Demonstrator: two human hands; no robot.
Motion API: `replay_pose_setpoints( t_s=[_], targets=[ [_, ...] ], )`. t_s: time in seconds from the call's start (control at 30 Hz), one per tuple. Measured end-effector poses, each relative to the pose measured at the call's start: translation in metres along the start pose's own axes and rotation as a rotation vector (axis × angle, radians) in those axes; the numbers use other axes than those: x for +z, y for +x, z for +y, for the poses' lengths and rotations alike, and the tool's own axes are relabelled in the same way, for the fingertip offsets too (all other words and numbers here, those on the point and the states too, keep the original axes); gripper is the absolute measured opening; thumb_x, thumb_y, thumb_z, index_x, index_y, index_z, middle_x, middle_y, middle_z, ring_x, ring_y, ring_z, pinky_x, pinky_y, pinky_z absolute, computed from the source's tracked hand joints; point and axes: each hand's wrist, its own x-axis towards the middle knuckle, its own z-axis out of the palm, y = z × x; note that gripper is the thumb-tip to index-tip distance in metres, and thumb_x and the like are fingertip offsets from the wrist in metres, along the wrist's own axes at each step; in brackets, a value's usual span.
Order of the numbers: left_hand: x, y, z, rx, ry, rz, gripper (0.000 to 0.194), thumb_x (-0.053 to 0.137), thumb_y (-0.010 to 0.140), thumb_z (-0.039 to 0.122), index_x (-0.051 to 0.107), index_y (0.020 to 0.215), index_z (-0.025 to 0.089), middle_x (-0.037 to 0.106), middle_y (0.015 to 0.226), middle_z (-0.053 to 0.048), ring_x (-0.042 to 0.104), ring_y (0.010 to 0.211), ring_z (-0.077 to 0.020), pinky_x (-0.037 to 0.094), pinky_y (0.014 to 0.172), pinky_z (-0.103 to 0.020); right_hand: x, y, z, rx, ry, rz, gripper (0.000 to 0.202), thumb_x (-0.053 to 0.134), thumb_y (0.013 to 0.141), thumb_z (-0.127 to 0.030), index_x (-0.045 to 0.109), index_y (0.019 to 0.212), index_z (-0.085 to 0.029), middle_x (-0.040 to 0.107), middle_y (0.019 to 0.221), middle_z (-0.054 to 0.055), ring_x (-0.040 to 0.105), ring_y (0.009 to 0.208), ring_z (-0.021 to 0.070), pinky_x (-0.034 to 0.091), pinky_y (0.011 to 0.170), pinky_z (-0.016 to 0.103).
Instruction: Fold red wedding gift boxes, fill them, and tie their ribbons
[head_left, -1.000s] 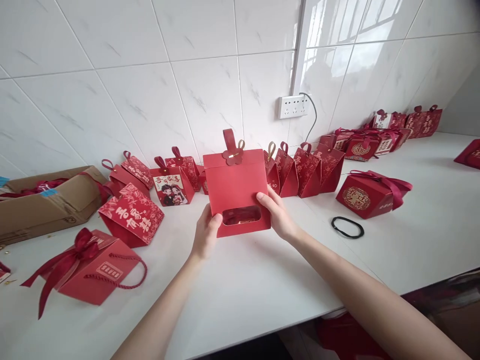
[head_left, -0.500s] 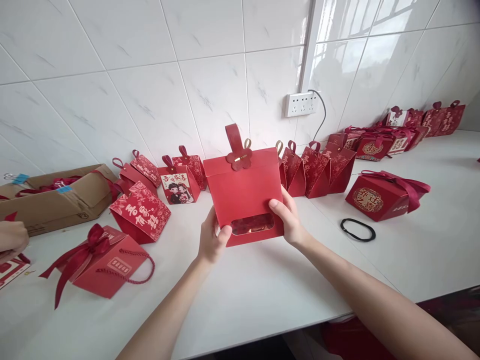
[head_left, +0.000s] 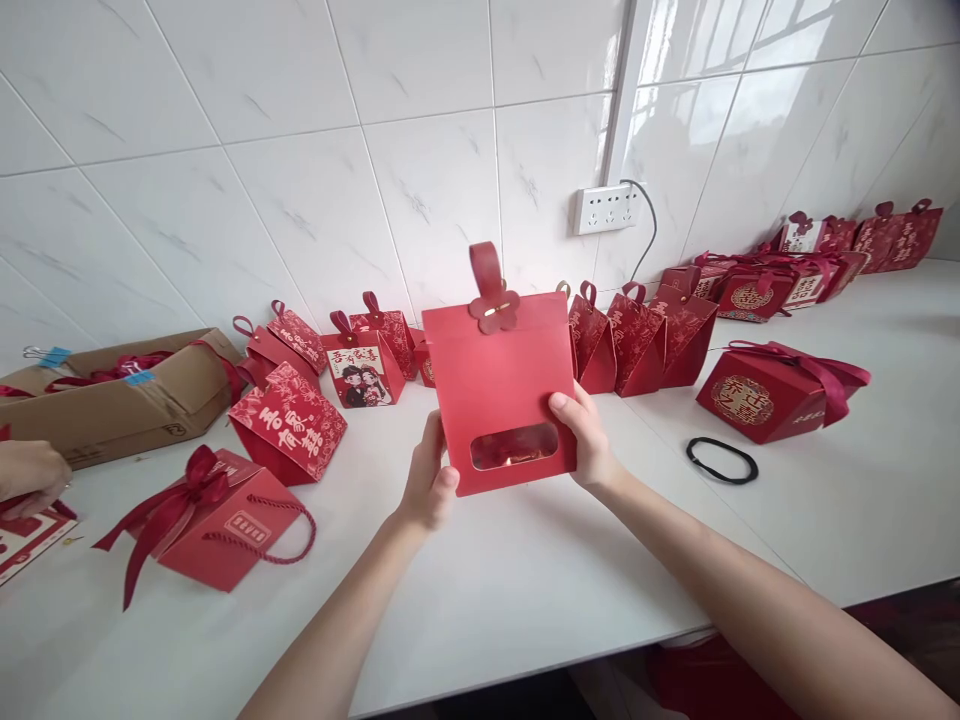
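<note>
Between my two hands, raised above the white table (head_left: 480,590), is a red gift box (head_left: 499,375). It has a dark red flower-shaped strap loop on top and a small clear window low on the side facing me. My left hand (head_left: 431,480) grips its lower left edge, thumb near the front corner. On the opposite side my right hand (head_left: 585,435) clasps the right edge, with the thumb lying on the front face. My other fingers are largely hidden behind the box.
Finished-looking red gift boxes (head_left: 289,425) stand at left and along the wall. A rope-handled box (head_left: 236,525), a cardboard carton (head_left: 135,405), and another person's hand (head_left: 34,475) are at left. At right lie a black band (head_left: 721,460) and a ribboned box (head_left: 772,395).
The gift box stays in both hands and sits slightly further right in view, turned a little. The whole scene has shifted slightly right. At far left the other person's hand has moved slightly.
</note>
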Motion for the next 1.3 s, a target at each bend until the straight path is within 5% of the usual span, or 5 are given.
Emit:
replay_pose_setpoints(
  t_s=[0.17,0.43,0.63,0.97,1.3],
  targets=[
    [-0.004,0.000,0.002,0.026,0.009,-0.155,0.075,0.056,0.071,0.064,0.035,0.134,0.028,0.058,0.116,-0.009,0.053,0.111,-0.0297,0.045,0.089,-0.041,0.002,0.001,-0.002,0.051,0.060,0.036,0.036,0.057,0.078,-0.050,0.059,0.103,-0.025,0.065,0.104,0.005,0.059,0.099,0.0296,0.051,0.080,0.041],
    [-0.004,0.001,0.001,-0.109,-0.018,-0.057,0.064,0.069,0.059,0.046,0.049,0.115,0.021,0.064,0.094,-0.008,0.061,0.088,-0.0287,0.047,0.077,-0.040,-0.001,-0.004,-0.006,-0.142,-0.140,0.007,0.033,0.058,0.077,-0.052,0.056,0.096,-0.025,0.063,0.103,0.003,0.057,0.102,0.0275,0.048,0.084,0.039],
    [-0.003,0.002,0.001,-0.068,0.052,-0.017,0.047,0.068,0.058,0.045,0.059,0.096,0.020,0.062,0.100,-0.009,0.062,0.084,-0.0284,0.046,0.076,-0.040,-0.002,-0.006,-0.005,-0.181,-0.151,-0.018,0.034,0.060,0.075,-0.051,0.055,0.097,-0.026,0.063,0.102,0.003,0.058,0.100,0.0276,0.048,0.081,0.039],
    [-0.004,0.001,0.005,-0.118,0.193,-0.071,0.066,0.055,0.068,0.067,0.041,0.113,0.020,0.063,0.064,0.001,0.061,0.061,-0.0214,0.042,0.055,-0.030,0.001,0.005,-0.001,0.178,0.083,0.042,0.028,0.059,0.080,-0.048,0.059,0.092,-0.023,0.066,0.099,0.004,0.062,0.091,0.0265,0.052,0.075,0.037],
    [-0.005,0.001,0.001,-0.094,0.258,-0.098,0.064,0.049,0.070,0.067,0.038,0.112,0.020,0.062,0.065,0.001,0.058,0.058,-0.0194,0.042,0.054,-0.030,0.001,0.003,-0.004,0.143,-0.023,0.037,0.031,0.058,0.079,-0.050,0.057,0.091,-0.021,0.067,0.098,0.004,0.063,0.089,0.0243,0.052,0.071,0.033]
  ],
)
